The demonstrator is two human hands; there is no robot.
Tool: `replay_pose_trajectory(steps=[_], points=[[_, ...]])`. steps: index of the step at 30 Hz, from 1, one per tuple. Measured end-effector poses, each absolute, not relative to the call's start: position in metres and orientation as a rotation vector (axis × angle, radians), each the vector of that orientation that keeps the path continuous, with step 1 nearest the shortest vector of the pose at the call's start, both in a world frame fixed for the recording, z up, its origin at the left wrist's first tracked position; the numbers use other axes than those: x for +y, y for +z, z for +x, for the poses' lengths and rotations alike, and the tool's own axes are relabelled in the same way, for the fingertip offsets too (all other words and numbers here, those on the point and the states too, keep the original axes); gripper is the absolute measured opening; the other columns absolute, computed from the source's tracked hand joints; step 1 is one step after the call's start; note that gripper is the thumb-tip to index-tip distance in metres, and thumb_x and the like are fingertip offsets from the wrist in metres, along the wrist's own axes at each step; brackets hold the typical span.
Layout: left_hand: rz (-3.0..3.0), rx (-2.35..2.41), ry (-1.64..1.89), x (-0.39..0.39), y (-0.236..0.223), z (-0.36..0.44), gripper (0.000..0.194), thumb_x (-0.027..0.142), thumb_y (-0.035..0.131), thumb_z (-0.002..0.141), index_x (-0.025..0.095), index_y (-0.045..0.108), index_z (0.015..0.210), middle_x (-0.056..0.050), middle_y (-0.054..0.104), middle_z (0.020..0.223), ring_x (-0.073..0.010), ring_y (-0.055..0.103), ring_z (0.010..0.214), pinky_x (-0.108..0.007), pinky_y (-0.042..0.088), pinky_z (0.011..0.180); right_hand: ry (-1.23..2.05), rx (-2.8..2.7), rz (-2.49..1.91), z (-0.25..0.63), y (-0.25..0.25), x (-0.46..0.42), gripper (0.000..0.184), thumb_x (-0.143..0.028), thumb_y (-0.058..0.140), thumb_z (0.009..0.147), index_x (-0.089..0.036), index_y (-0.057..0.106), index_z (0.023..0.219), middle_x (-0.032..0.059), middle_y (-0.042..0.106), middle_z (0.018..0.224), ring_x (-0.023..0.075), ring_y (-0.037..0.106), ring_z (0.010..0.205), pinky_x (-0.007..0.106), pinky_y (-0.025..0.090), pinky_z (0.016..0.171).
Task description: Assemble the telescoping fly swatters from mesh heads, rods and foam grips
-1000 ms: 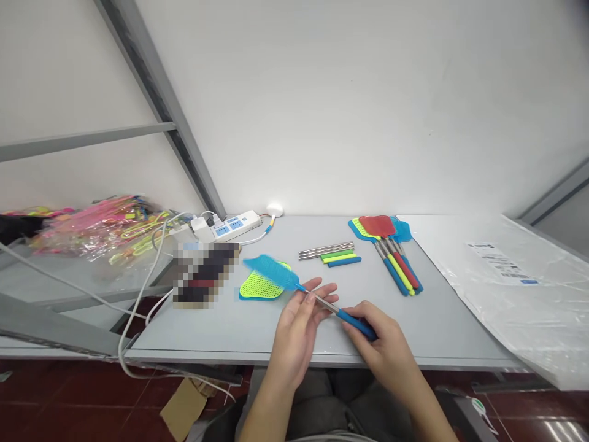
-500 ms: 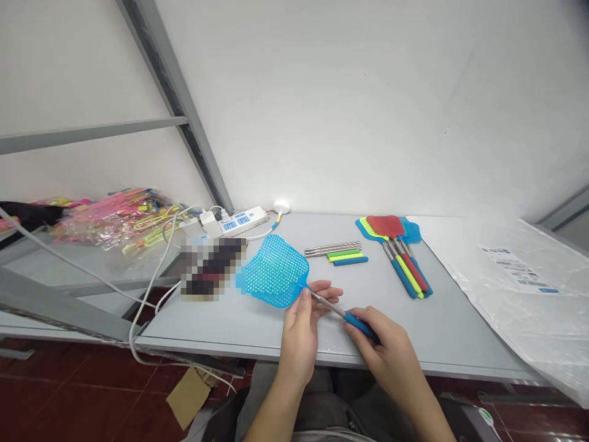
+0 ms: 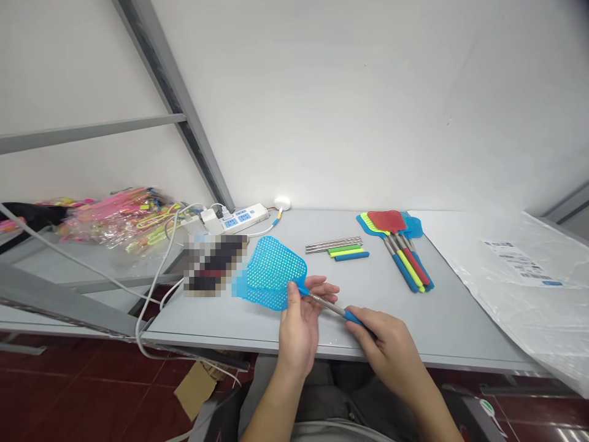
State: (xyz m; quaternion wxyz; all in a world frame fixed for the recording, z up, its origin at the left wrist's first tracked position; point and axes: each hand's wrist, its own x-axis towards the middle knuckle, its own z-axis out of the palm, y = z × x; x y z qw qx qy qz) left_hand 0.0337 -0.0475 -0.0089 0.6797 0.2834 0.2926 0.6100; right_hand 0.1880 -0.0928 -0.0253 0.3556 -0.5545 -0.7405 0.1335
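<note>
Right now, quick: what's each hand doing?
Left hand: loosely open, fingers spread, thumb against the blue fly swatter.
Right hand: closed, holding the swatter's blue handle.

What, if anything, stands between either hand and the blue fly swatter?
Nothing visible does. The right hand is closed around the blue handle, and the left hand touches the swatter where its head meets the metal shaft. The metal rods and coloured tubes lie farther back on the table, not between.
</note>
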Motion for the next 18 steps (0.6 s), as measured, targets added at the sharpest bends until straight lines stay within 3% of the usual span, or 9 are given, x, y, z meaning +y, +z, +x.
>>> replay_pose_trajectory(steps=[8, 13, 18], points=[[0.698, 0.647, 1.333, -0.047, -0.008, 0.034, 0.051, 0.056, 0.038, 0.097, 0.014, 0.068, 0.099, -0.010, 0.074, 0.084, -0.0199, 0.066, 0.081, -0.034, 0.047, 0.083, 0.385, -1.851, -1.465, 0.189, -0.025, -0.092, 0.025, -0.036, 0.049, 0.096, -0.022, 0.068, 0.106, 0.0055, 0.075, 0.101, 0.0202, 0.070, 0.088, 0.030, 0.052, 0.076], [0.738, 0.681, 1.340, -0.046, -0.010, 0.035, 0.047, 0.055, 0.043, 0.096, 0.015, 0.067, 0.102, -0.010, 0.074, 0.088, -0.0211, 0.066, 0.089, -0.034, 0.048, 0.085, 0.044, -1.789, -1.507, 0.182, -0.030, -0.089, 0.019, -0.031, 0.054, 0.095, -0.019, 0.066, 0.103, 0.0049, 0.071, 0.082, 0.0185, 0.063, 0.073, 0.034, 0.042, 0.070], [0.861, 0.734, 1.318, -0.051, -0.012, 0.037, 0.044, 0.054, 0.047, 0.094, 0.017, 0.067, 0.108, -0.012, 0.072, 0.104, -0.0261, 0.065, 0.101, -0.039, 0.049, 0.089, -0.176, -1.701, -1.515, 0.171, -0.023, -0.084, 0.018, -0.023, 0.054, 0.096, -0.022, 0.063, 0.111, 0.0055, 0.067, 0.091, 0.0198, 0.060, 0.085, 0.040, 0.035, 0.085]])
